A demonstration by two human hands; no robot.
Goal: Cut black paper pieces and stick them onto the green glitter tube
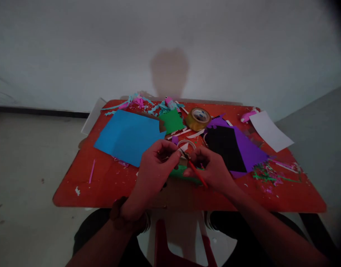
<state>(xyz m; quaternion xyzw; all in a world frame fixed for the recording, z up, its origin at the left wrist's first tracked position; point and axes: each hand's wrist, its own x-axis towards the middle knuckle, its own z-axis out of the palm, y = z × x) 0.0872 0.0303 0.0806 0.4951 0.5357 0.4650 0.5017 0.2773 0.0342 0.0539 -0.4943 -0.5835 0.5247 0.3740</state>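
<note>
your left hand (155, 168) is closed in a pinch on a small piece (178, 151), too hidden to make out, and your right hand (209, 170) grips a thin red-handled tool (196, 172), its tip at that pinch. a slip could jab your left fingers (170, 151); hurried pressure could tear the green paper (184, 172) below, over the red worktop (75, 196).

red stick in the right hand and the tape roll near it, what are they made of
The red stick looks like smooth painted wood or plastic, its even red leaving that open. The tape roll seems to be shiny amber plastic tape, with light glare on its wrap.
</note>
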